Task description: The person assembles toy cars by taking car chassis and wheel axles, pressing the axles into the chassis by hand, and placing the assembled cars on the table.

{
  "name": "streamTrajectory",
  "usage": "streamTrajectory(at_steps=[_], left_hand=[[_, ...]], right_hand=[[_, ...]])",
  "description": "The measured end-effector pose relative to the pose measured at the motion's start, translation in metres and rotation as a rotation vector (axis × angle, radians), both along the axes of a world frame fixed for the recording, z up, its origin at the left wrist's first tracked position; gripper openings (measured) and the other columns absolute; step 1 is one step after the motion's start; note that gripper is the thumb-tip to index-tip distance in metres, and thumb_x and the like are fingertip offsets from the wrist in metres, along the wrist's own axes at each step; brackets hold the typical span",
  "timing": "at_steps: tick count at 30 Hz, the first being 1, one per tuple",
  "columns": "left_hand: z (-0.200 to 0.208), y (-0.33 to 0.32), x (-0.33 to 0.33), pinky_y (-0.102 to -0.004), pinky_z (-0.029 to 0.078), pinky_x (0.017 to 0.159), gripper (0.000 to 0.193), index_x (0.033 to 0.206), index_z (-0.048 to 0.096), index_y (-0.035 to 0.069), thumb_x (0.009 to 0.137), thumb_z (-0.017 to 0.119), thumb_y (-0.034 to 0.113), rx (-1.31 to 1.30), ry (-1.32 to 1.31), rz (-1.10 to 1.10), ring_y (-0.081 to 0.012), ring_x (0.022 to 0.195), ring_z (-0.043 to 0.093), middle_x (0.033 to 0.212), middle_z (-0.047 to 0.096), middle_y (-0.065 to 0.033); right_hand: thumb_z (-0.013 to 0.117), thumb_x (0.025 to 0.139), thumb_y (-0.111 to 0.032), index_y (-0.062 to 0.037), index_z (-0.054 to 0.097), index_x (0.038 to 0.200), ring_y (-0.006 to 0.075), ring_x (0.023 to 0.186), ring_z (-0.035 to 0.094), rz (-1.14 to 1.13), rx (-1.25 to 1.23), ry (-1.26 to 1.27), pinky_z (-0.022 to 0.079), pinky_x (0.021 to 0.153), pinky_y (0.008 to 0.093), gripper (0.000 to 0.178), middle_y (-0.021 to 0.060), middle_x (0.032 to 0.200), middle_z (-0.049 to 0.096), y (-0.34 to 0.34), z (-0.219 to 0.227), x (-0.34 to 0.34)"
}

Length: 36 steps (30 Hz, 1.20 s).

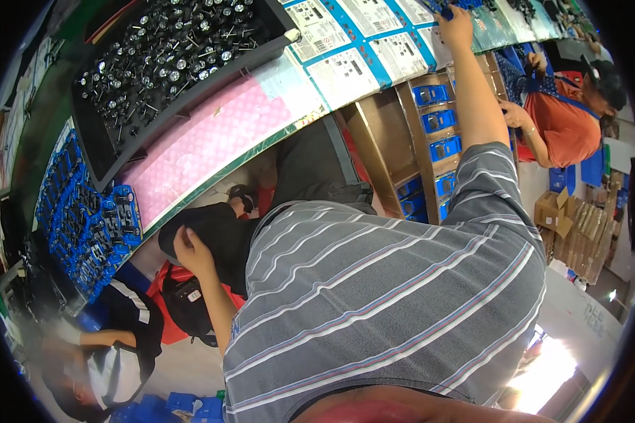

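At the far edge of the worktable, my right hand [456,29] is stretched out with its fingers closed on a small dark blue part [446,13]. More blue parts lie just beyond it, too small to make out. Beside it, a row of printed white-and-blue sheets [340,76] covers the tabletop. My left hand [192,252] hangs low by my dark trousers, below the table edge. Its fingers are loosely bent and apart, and I see nothing in them.
A black tray [183,116] full of shiny-headed metal pieces stands on a pink padded sheet [212,141]. Blue-and-black assemblies [92,218] cluster at the left. Under the table, a wooden shelf [381,130] holds blue parts. Co-workers sit at right [568,116] and lower left [113,352].
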<state>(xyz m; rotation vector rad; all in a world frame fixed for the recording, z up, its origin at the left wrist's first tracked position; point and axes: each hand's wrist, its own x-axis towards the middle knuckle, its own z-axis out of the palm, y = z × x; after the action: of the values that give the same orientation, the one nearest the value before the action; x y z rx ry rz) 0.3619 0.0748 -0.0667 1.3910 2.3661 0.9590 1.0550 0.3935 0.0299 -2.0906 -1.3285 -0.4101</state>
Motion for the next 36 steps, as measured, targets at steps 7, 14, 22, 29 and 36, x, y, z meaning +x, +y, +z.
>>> streamTrajectory(at_steps=[7, 14, 22, 29, 36], left_hand=[[0.096, 0.048, 0.116, -0.0241, 0.049, 0.072, 0.013, 0.097, 0.066, -0.005, 0.097, 0.058, 0.005, -0.013, -0.702, -0.487, -0.0125, 0.079, 0.061, 0.090, 0.065, -0.0071], [0.101, 0.104, 0.175, -0.0221, 0.045, 0.063, 0.035, 0.129, 0.052, -0.001, 0.099, 0.058, 0.016, -0.179, -1.149, -0.746, -0.0103, 0.078, 0.058, 0.115, 0.064, -0.0107], [0.113, 0.112, 0.178, -0.0226, 0.046, 0.052, 0.022, 0.105, 0.059, 0.004, 0.097, 0.065, 0.023, -0.040, -1.498, -0.530, -0.0091, 0.062, 0.059, 0.083, 0.064, -0.0032], [0.130, 0.091, 0.137, -0.0238, 0.047, 0.053, 0.045, 0.135, 0.042, 0.001, 0.095, 0.059, 0.012, 0.103, -1.526, -0.370, -0.0126, 0.067, 0.060, 0.097, 0.063, -0.0084], [0.135, 0.075, 0.118, -0.0216, 0.048, 0.053, 0.050, 0.138, 0.041, 0.001, 0.094, 0.063, 0.012, 0.139, -1.526, -0.340, -0.0108, 0.064, 0.060, 0.095, 0.063, -0.0069]], right_hand=[[0.080, 0.077, -0.030, -0.0018, 0.071, 0.101, 0.0335, 0.092, 0.065, 0.085, 0.075, -0.101, 0.053, 0.081, 0.0402, 0.038, 0.0171, 0.096, 0.068, -0.061, 0.001, -0.052], [0.088, 0.070, -0.024, -0.0023, 0.067, 0.104, 0.0245, 0.089, 0.063, 0.477, -0.084, 0.600, 0.051, 0.076, 0.0329, 0.045, 0.0122, 0.100, 0.063, -0.181, 0.018, -0.239], [0.086, 0.067, -0.015, -0.0014, 0.063, 0.111, 0.0335, 0.096, 0.062, 1.062, -0.152, 0.492, 0.052, 0.082, 0.0387, 0.051, 0.0150, 0.108, 0.059, -0.209, 0.045, -0.342], [0.081, 0.080, -0.016, -0.0009, 0.057, 0.127, 0.0179, 0.096, 0.064, 1.265, -0.525, 1.160, 0.053, 0.084, 0.0307, 0.055, 0.0106, 0.114, 0.061, -0.195, 0.045, -0.366], [0.063, 0.090, -0.002, 0.0056, 0.060, 0.116, 0.0121, 0.089, 0.064, 1.242, -0.701, 1.147, 0.053, 0.078, 0.0283, 0.028, 0.0091, 0.098, 0.067, -0.187, 0.046, -0.396]])
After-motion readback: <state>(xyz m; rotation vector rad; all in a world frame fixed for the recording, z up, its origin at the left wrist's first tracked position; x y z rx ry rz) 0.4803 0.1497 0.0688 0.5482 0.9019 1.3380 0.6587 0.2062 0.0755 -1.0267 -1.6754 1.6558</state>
